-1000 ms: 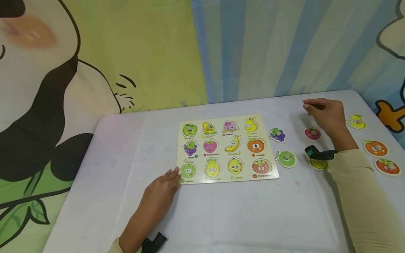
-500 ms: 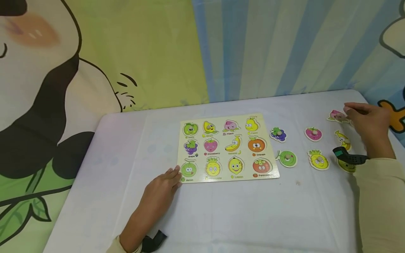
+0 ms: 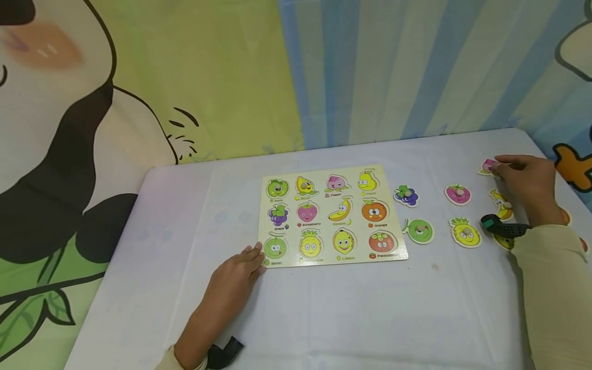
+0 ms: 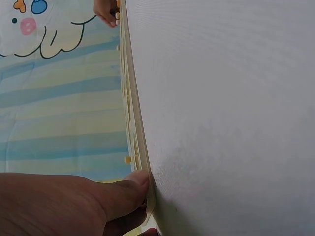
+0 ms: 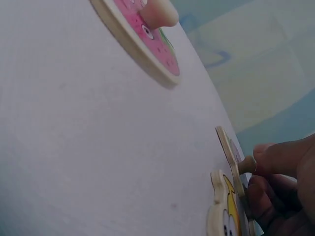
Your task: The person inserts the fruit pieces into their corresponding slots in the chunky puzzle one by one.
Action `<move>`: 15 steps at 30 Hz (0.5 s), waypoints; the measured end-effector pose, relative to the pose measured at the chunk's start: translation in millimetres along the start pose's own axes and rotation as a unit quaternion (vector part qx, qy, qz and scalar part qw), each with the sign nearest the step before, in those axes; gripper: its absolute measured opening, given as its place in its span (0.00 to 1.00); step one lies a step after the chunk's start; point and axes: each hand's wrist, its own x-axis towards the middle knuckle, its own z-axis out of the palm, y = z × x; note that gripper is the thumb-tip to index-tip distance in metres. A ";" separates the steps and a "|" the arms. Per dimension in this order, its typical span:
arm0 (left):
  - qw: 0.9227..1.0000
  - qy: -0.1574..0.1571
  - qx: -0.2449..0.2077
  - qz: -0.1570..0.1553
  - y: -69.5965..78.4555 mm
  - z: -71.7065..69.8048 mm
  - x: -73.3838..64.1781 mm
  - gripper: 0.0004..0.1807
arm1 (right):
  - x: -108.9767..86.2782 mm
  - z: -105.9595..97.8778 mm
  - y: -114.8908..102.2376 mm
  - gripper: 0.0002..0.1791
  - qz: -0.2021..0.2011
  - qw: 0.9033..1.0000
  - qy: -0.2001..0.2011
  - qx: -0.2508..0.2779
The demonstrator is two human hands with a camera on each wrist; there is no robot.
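At the right of the table, my right hand (image 3: 529,182) pinches the small wooden knob (image 5: 246,165) of a peach puzzle piece (image 3: 487,166) between thumb and finger. Part of that piece is hidden behind the fingers. A banana piece (image 3: 501,204) lies just in front of it, beside the hand. My left hand (image 3: 233,280) holds the near left corner of the cream fruit puzzle board (image 3: 319,204), thumb against its edge in the left wrist view. Pictures of fruits with names cover the board, and a knob stands up at its lemon-like fruit in the top row.
Right of the board lie a grape piece (image 3: 406,196), a melon piece (image 3: 420,231), a strawberry piece (image 3: 458,195) and a pineapple piece (image 3: 465,233). More pieces are partly hidden by the right wrist and sleeve. A printed cloth backdrop (image 3: 231,77) rises behind the table.
My right hand has swung right from above the strawberry piece, passed beyond the peach piece, then come slightly back left and taken its knob. The left hand has stayed at the board's corner.
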 end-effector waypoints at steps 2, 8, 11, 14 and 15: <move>1.000 0.001 0.002 0.001 0.2 0.2 -0.3 0.20 | -1.3 -1.2 -2.2 0.33 -0.006 1.000 -0.007 0.001; 1.000 0.002 0.005 0.003 0.7 -0.1 -0.9 0.22 | -3.7 1.0 -6.5 0.30 -0.030 0.999 -0.013 -0.017; 1.000 0.000 0.005 0.003 0.9 -0.1 -0.6 0.22 | -4.2 2.9 -9.3 0.28 -0.050 0.998 -0.014 -0.039; 1.000 0.000 0.006 0.003 1.1 0.1 -0.8 0.22 | -5.0 3.5 -11.7 0.27 -0.065 0.996 -0.012 -0.062; 1.000 0.000 0.006 0.003 1.3 0.1 -0.9 0.21 | -5.4 3.4 -12.2 0.27 -0.066 0.996 -0.011 -0.067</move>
